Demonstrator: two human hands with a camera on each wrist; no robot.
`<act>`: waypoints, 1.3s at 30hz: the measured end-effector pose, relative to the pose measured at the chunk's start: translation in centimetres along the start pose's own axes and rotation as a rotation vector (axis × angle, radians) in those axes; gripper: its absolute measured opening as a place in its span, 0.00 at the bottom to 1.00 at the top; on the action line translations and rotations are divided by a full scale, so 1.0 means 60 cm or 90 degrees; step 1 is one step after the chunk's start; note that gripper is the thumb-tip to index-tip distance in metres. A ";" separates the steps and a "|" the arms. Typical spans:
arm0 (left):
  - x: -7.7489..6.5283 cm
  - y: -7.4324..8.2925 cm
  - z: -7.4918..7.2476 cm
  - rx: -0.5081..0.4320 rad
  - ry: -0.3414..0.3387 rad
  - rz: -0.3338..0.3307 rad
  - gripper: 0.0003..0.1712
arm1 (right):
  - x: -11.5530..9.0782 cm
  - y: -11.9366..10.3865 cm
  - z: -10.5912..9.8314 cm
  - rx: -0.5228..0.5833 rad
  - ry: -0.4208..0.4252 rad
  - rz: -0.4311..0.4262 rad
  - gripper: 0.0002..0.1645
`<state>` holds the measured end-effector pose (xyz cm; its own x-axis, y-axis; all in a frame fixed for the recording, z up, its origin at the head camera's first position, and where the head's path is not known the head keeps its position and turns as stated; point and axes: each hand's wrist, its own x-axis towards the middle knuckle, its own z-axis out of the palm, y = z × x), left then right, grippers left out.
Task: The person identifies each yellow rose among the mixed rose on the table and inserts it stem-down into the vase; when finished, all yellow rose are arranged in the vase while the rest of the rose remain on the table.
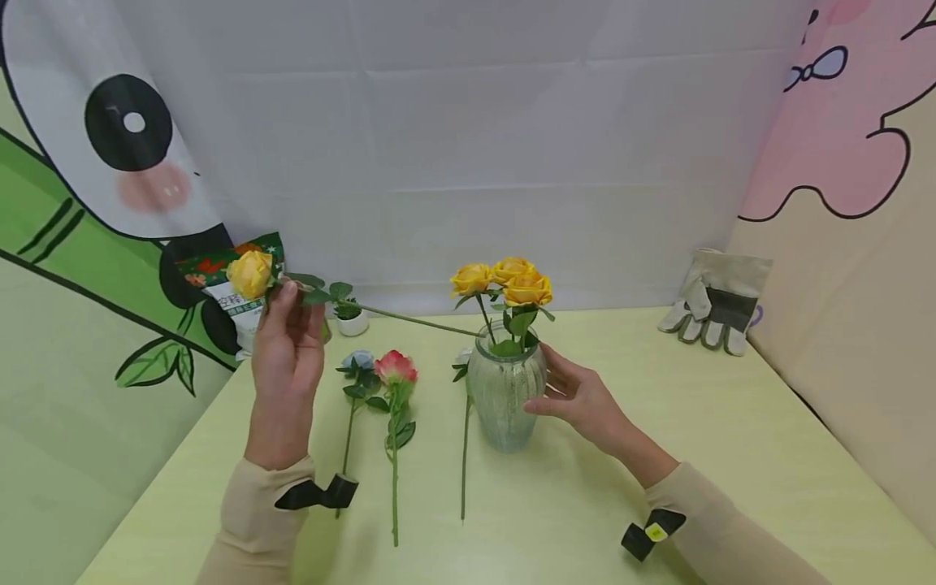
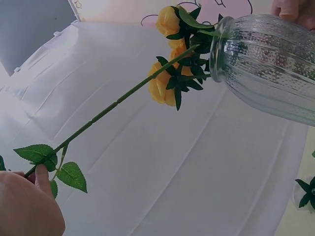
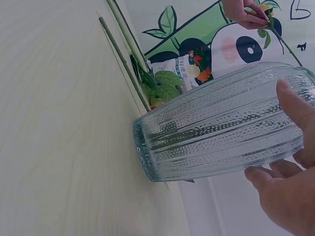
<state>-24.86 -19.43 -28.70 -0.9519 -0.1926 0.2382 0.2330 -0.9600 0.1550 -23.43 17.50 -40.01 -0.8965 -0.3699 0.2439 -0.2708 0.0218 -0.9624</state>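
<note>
My left hand pinches a yellow rose just below its bloom, near the leaves. The green stem slants across to the mouth of a ribbed clear glass vase; whether its tip is inside, I cannot tell. Several yellow roses stand in that vase, which is upright on the table. Around its right side curls my right hand, thumb in front and fingers behind, as the right wrist view also shows.
On the table left of the vase lie a pink-red flower, a blue flower and a white flower. Behind are a small potted plant and a printed bag. Work gloves lean at back right.
</note>
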 end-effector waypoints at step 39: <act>-0.018 -0.100 0.030 0.280 -0.161 0.168 0.04 | 0.000 0.003 -0.002 -0.004 0.002 -0.009 0.57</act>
<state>-24.90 -13.07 -28.13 -0.7858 -0.3078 0.5364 0.5685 -0.7011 0.4305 -23.51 17.60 -40.19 -0.8934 -0.3678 0.2580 -0.2860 0.0226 -0.9580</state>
